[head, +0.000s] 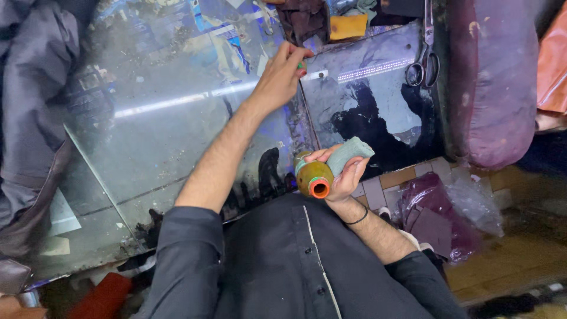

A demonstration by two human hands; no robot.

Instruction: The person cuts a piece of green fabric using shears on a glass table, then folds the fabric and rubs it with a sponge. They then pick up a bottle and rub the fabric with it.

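Scratched glass desk (165,118) before you, scissors (426,59) at its far edge, your left hand (282,75) stretched forward pinching a small green object (300,65), your right hand (342,172) near your chest, gripping an orange-tipped bottle (315,179) and grey-green cloth (349,153).

Left hand (280,74) reaching forward, arm outstretched, fingertips pinched — right hand (342,174) curled near chest, wrist bent.

You look down on a glass-topped worktable (165,130), its stained surface catching a long streak of strip light. A dark second pane (378,100) adjoins it, scissors (424,65) lying at its far edge. A maroon cushion (493,82) stands beside the table, grey fabric (29,88) is heaped opposite, and the wooden floor (508,266) shows below.
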